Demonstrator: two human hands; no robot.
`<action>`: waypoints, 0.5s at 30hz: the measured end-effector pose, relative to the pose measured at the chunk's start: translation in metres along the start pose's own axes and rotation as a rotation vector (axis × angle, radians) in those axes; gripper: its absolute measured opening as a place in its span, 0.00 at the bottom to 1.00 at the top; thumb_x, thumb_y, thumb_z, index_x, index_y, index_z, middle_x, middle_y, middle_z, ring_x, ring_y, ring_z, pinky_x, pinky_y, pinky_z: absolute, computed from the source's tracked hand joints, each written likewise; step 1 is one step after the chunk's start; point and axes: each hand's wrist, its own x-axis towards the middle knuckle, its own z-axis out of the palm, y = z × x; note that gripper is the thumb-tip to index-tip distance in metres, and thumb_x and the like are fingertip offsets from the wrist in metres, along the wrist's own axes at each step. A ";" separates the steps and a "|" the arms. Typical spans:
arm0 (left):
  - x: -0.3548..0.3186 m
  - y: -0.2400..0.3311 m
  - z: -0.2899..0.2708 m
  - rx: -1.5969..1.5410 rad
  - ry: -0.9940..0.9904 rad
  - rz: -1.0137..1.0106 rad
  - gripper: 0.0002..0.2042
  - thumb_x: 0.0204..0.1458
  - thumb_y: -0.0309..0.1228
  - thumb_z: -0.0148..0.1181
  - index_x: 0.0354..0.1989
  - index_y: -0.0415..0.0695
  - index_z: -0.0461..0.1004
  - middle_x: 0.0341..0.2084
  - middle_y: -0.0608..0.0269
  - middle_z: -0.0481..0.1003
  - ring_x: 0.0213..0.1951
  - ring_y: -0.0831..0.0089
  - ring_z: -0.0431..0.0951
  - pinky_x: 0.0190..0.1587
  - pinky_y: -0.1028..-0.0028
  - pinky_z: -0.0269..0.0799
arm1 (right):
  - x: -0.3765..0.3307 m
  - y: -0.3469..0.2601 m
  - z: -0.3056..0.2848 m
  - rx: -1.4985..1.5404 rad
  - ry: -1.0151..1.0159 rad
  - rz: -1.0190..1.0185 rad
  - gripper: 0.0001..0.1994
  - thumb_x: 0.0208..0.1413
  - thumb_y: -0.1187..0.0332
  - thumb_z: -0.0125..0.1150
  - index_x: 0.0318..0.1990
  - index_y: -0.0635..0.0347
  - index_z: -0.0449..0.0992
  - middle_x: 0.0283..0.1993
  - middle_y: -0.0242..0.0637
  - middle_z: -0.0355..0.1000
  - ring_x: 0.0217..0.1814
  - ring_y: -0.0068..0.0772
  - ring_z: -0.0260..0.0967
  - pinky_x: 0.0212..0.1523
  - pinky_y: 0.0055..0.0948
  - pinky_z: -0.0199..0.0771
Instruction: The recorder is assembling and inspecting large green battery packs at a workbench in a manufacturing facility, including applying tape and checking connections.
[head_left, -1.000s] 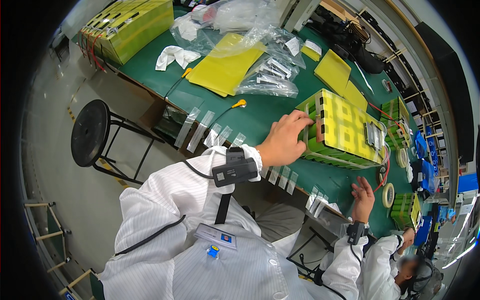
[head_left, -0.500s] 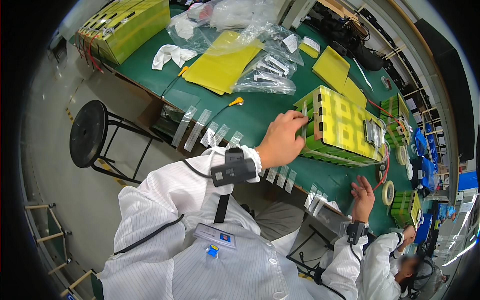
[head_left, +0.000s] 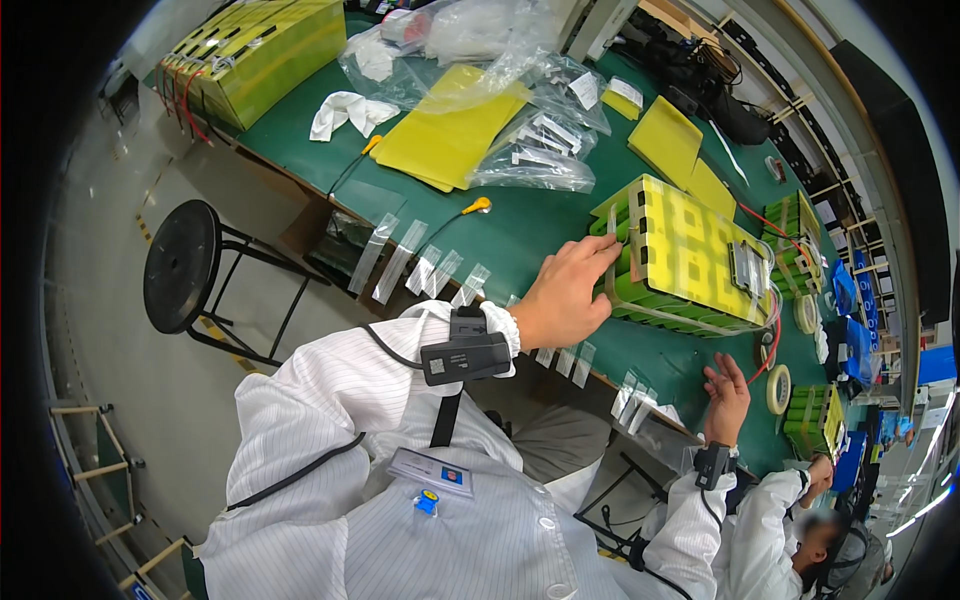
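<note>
A battery pack of green cells (head_left: 655, 312) with a yellow, tape-covered top panel (head_left: 675, 240) stands on the green table. My left hand (head_left: 562, 298) is at its left end, fingertips touching the cells beside a pale tape band, fingers stretched and thumb lower down. Nothing shows in its grasp. Near the table's front edge, right of the pack, my right hand (head_left: 728, 398) hangs open with curved fingers, apart from the pack. White and red wires (head_left: 776, 300) come off the pack's right end.
Tape strips (head_left: 400, 262) hang along the front edge. Yellow sheets (head_left: 440, 130) and plastic bags (head_left: 545, 145) lie behind. A large yellow pack (head_left: 255, 65) stands far left. Tape rolls (head_left: 778, 388) and a smaller pack (head_left: 812, 415) are right, near a co-worker (head_left: 770, 530). A black stool (head_left: 182, 265) stands left.
My left hand has shifted slightly toward me at the pack's end, its thumb now lower. The right hand stays in nearly the same pose, and the view has moved a little.
</note>
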 end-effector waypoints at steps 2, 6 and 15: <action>0.004 -0.002 -0.006 0.003 -0.013 0.019 0.29 0.48 0.25 0.54 0.63 0.34 0.65 0.63 0.47 0.64 0.61 0.49 0.64 0.66 0.58 0.59 | -0.001 0.000 -0.002 0.005 0.002 -0.005 0.23 0.61 0.75 0.53 0.64 0.68 0.68 0.64 0.47 0.70 0.50 0.29 0.76 0.44 0.20 0.74; 0.004 -0.003 -0.008 -0.012 -0.001 0.011 0.27 0.48 0.25 0.53 0.60 0.34 0.68 0.60 0.49 0.67 0.60 0.50 0.66 0.65 0.59 0.61 | 0.000 -0.001 0.004 -0.006 0.001 -0.006 0.23 0.61 0.75 0.53 0.64 0.68 0.68 0.64 0.47 0.70 0.50 0.29 0.76 0.44 0.20 0.74; 0.017 -0.003 -0.006 -0.045 0.040 0.116 0.26 0.45 0.25 0.54 0.57 0.37 0.69 0.52 0.47 0.71 0.56 0.49 0.71 0.61 0.59 0.66 | -0.008 0.000 0.004 -0.020 0.018 -0.082 0.23 0.58 0.74 0.57 0.62 0.68 0.70 0.60 0.46 0.73 0.49 0.34 0.77 0.44 0.26 0.77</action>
